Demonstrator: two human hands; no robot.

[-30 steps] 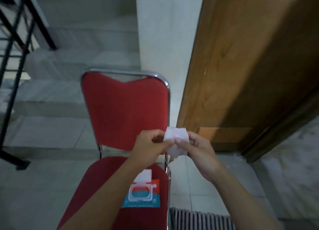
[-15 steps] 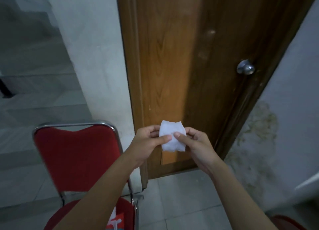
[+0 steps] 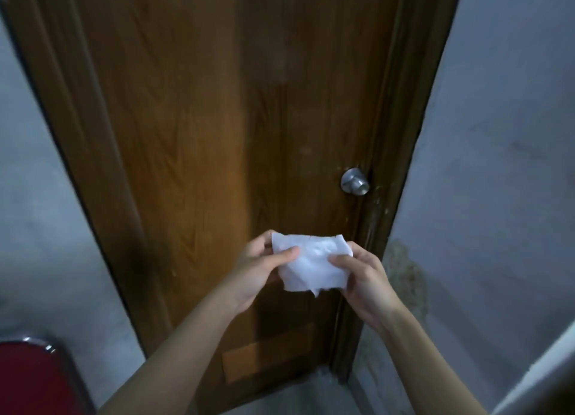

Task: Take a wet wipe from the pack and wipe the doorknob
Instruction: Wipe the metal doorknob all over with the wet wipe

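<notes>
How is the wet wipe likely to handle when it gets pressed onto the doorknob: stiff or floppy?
Probably floppy: the wet wipe is creased and sags between the left hand and right hand, with a ragged corner drooping. It likely weighs little, as fingertips alone hold it. It should mould around the round metal doorknob.

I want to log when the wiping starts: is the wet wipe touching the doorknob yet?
Apart. The head view shows the wet wipe held between the left hand and right hand, with bare door wood between it and the doorknob above.
</notes>
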